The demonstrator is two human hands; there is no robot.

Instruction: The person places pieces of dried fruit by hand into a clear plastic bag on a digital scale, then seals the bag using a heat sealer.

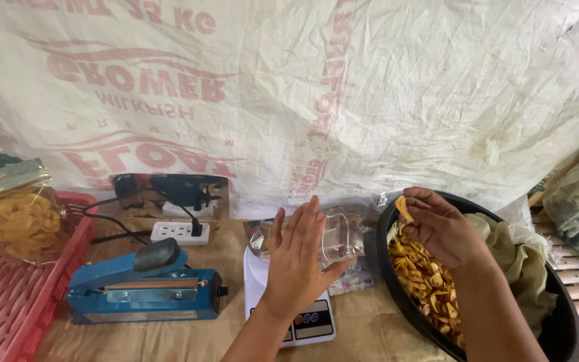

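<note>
My left hand (299, 258) grips a clear plastic bag (340, 234) and holds it on its side above a small white kitchen scale (303, 322). The bag's mouth faces right, toward a black bowl (397, 302) full of yellow fried chips (427, 281). My right hand (440, 224) hovers over the bowl's left rim with a single chip (403, 208) pinched between thumb and fingers, close to the bag's mouth.
A blue heat sealer (145, 288) lies left of the scale, plugged into a white power strip (179, 232). A red plastic crate (15, 295) at far left holds a sealed bag of chips (15, 218). A cloth lines the bowl's right side. White sacking hangs behind.
</note>
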